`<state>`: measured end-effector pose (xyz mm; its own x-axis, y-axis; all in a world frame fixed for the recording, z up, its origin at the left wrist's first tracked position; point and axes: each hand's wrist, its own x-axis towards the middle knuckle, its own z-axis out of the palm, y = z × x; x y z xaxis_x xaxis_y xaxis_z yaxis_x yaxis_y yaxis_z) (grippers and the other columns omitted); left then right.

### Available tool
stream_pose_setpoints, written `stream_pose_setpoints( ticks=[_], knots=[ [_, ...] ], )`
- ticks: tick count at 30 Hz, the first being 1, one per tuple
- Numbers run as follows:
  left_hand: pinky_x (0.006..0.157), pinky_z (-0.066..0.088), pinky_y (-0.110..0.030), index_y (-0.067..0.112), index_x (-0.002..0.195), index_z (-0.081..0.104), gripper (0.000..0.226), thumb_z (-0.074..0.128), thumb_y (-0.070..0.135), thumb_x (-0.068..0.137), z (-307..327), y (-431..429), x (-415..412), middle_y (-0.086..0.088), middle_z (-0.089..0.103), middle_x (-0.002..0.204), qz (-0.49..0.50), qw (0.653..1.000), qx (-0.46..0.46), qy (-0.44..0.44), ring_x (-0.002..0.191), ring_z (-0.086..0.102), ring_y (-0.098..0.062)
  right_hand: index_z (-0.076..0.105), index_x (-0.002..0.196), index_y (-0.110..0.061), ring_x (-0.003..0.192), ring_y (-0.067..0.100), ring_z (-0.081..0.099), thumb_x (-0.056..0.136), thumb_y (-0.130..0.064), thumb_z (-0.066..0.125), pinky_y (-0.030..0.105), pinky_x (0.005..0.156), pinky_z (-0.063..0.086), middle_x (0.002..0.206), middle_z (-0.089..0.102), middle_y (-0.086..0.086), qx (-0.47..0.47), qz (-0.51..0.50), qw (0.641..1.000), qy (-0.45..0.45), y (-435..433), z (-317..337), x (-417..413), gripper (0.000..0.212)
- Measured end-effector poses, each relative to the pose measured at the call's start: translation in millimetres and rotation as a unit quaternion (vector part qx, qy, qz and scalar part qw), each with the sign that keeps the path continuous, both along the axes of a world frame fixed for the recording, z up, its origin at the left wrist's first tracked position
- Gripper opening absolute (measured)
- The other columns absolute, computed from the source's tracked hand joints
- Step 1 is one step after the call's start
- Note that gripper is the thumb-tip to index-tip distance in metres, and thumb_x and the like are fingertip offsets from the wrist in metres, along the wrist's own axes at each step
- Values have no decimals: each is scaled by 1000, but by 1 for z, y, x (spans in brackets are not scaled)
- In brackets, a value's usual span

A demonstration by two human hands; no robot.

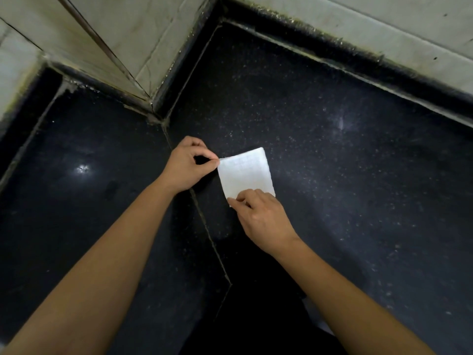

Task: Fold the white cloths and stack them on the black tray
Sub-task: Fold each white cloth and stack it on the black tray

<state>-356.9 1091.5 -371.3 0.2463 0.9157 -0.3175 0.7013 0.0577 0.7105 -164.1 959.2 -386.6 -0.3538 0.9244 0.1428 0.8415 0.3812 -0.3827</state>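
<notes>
A small white cloth [244,172], folded into a rectangle, lies on the dark speckled counter [345,188] in the head view. My left hand [185,166] pinches its far-left corner between thumb and forefinger. My right hand [261,217] pinches the near edge of the cloth and covers its near-left corner. No black tray and no other cloths are in view.
The counter is L-shaped, with a seam [204,221] running from the inner corner toward me. Pale tiled walls [143,42] rise behind it at the left and along the top right, meeting the counter in a grimy joint. A light glare [83,169] shows on the left part.
</notes>
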Motion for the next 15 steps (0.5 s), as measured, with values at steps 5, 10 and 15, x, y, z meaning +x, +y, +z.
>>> stream_pose_setpoints(
  ticks=[5,10,15],
  knots=[
    [81,32,-5,28,90,77,6,77,28,84,0,0,0,5,52,111,-3,1000,-7,7,98,50,4,65,128,-11,89,27,59,80,-6,70,41,76,53,112,61,9,-53,43,997,-30,-6,4,7,49],
    [85,35,-13,31,90,76,6,76,29,85,1,-1,1,5,52,112,3,1000,0,0,102,51,-1,64,131,-14,113,27,52,90,-12,57,43,87,45,131,60,12,22,-51,998,1,5,20,23,41],
    [84,34,-10,28,92,76,7,76,28,85,-1,-1,2,4,52,111,5,1000,5,3,104,53,-5,21,159,-15,153,38,11,106,-48,34,56,120,19,168,10,13,-102,-22,982,-157,43,11,48,64]
  ],
)
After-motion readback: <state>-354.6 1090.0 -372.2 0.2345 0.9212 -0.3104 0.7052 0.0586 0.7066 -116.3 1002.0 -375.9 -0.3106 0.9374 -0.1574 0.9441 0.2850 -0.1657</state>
